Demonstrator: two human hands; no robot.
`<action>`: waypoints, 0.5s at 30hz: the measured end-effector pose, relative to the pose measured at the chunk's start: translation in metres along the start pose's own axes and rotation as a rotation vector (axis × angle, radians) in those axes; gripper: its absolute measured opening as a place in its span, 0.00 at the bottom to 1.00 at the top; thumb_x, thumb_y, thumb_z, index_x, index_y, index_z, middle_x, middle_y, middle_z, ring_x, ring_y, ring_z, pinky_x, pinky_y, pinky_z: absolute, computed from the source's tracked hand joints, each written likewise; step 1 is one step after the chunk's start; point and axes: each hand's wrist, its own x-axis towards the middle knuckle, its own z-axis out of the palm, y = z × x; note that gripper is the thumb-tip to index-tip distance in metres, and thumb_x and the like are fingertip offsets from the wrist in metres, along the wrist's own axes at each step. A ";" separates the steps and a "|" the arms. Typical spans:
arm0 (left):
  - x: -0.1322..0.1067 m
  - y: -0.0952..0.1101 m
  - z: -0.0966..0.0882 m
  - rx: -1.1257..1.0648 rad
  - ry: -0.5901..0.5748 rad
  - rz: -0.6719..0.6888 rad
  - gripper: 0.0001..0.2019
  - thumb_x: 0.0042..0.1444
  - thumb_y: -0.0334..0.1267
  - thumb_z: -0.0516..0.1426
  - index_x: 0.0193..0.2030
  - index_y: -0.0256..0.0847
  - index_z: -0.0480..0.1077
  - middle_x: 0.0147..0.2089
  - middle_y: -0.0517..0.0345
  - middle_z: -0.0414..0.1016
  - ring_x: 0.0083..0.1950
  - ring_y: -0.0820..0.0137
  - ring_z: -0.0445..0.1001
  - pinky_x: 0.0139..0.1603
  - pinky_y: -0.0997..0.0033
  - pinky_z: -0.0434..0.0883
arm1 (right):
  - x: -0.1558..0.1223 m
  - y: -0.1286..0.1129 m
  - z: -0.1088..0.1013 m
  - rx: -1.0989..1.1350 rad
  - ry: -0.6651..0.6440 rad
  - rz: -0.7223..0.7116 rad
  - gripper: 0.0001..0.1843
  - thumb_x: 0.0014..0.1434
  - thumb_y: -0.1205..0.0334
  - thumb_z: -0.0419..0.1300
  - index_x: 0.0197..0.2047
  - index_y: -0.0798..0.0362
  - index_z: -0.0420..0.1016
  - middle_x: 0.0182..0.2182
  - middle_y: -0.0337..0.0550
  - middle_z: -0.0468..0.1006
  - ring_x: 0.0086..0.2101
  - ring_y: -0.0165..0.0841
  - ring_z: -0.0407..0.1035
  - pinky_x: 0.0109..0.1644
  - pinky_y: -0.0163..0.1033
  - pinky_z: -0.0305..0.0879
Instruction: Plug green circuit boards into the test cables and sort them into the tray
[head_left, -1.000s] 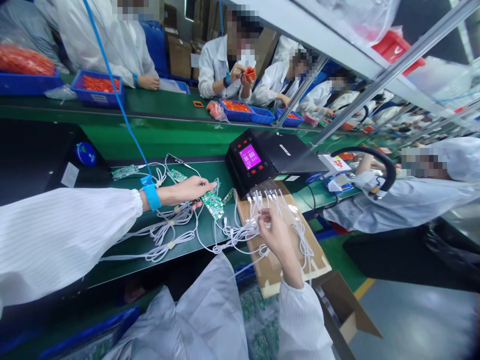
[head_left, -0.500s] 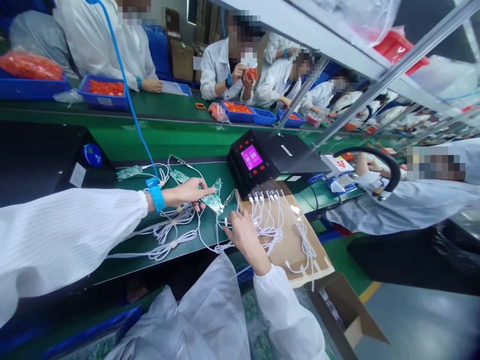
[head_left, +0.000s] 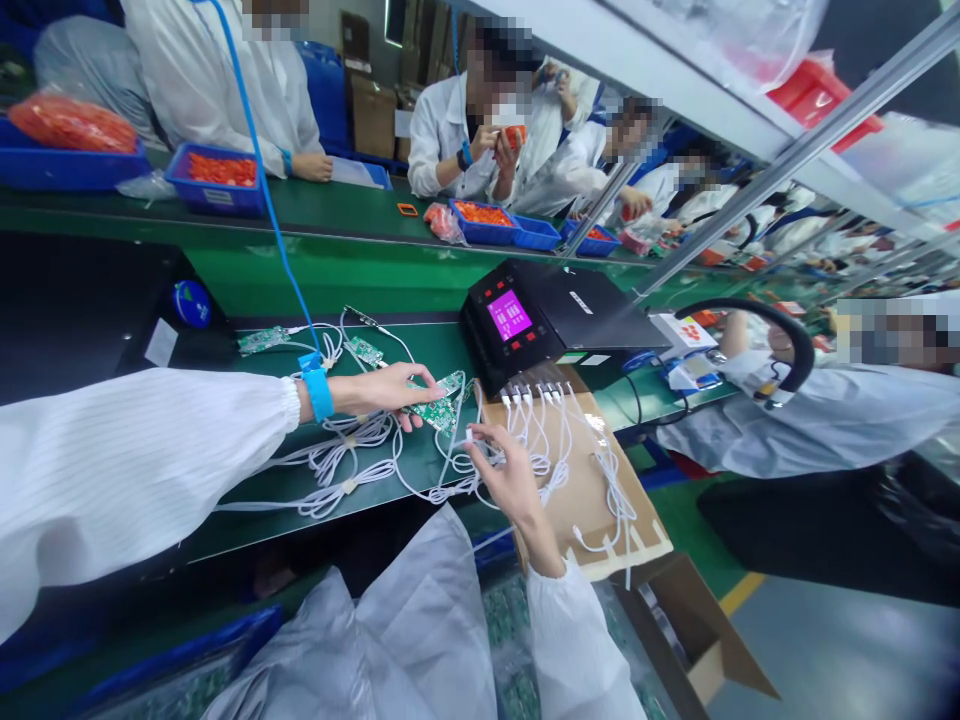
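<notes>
My left hand (head_left: 394, 388), with a blue strap around its wrist, grips a green circuit board (head_left: 441, 414) between thumb and fingers above the bench. Right of the board, my right hand (head_left: 511, 475) pinches the small white plug of a cable (head_left: 469, 437) between thumb and forefinger. Plug and board look slightly apart. Other green boards (head_left: 365, 350) lie behind my left hand among white cables. Coiled white cables (head_left: 349, 460) rest on the bench below my left wrist. My left fingers partly cover the board's left end.
A black box with a purple screen (head_left: 510, 315) stands behind my hands, white cables plugged into its front. Cardboard (head_left: 577, 515) lies under those cables. Another black box (head_left: 82, 310) is at left. Blue bins (head_left: 217, 195) line the opposite bench, where people in white coats sit.
My right hand has shifted slightly right, and the white plug now shows at its fingertips. The board in my left hand has turned a little. The view has shifted slightly.
</notes>
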 end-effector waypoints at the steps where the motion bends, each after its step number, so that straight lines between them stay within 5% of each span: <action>1: 0.000 -0.001 0.000 0.000 -0.019 0.002 0.29 0.49 0.61 0.69 0.46 0.41 0.68 0.35 0.59 0.75 0.34 0.68 0.79 0.30 0.72 0.71 | -0.001 0.000 0.000 0.013 0.013 0.014 0.14 0.67 0.54 0.62 0.52 0.50 0.79 0.45 0.47 0.83 0.45 0.39 0.79 0.54 0.45 0.74; 6: 0.000 -0.005 0.002 0.020 -0.057 -0.025 0.30 0.51 0.63 0.67 0.47 0.41 0.65 0.31 0.60 0.75 0.32 0.67 0.78 0.31 0.71 0.70 | 0.001 0.001 0.008 0.040 0.008 0.072 0.15 0.67 0.56 0.62 0.54 0.52 0.79 0.46 0.50 0.85 0.45 0.39 0.80 0.53 0.45 0.75; 15: -0.004 0.004 0.005 0.025 -0.004 -0.082 0.30 0.49 0.59 0.70 0.47 0.41 0.66 0.31 0.61 0.75 0.32 0.67 0.78 0.31 0.71 0.69 | -0.005 0.001 0.004 -0.009 -0.035 -0.119 0.13 0.69 0.55 0.62 0.53 0.46 0.83 0.45 0.46 0.86 0.45 0.39 0.79 0.56 0.48 0.72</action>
